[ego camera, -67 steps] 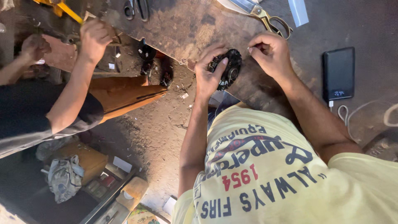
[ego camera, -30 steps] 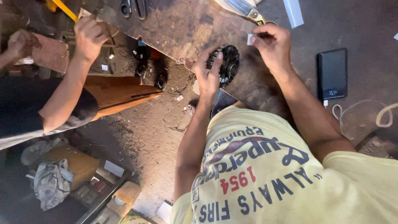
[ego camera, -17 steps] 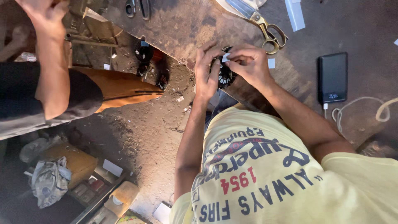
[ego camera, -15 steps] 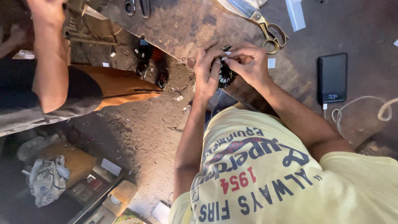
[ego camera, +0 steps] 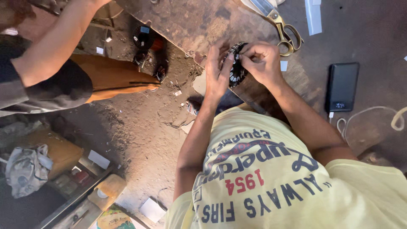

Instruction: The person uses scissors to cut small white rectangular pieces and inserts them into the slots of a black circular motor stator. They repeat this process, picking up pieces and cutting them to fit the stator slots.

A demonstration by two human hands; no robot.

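A black round toothed ring [ego camera: 235, 72], like a small motor core with white slips in its slots, rests on the edge of a worn wooden board [ego camera: 190, 21]. My left hand [ego camera: 216, 74] grips its left side, fingers spread along the rim. My right hand [ego camera: 263, 62] is over the ring's upper right, thumb and forefinger pinched on a small white paper slip [ego camera: 238, 56] pressed against the ring. Most of the ring is hidden under both hands.
Brass-handled scissors [ego camera: 285, 30] lie on the board beyond my right hand, with a white paper piece [ego camera: 283, 65] beside them. A black power bank [ego camera: 341, 87] with a white cable [ego camera: 369, 116] lies at the right. Another person's arm [ego camera: 55, 46] and orange trouser leg [ego camera: 110, 76] are at the left.
My right hand came in from the right of the board with a white slip and now pinches it at the ring. The other person's arm rose toward the upper left.
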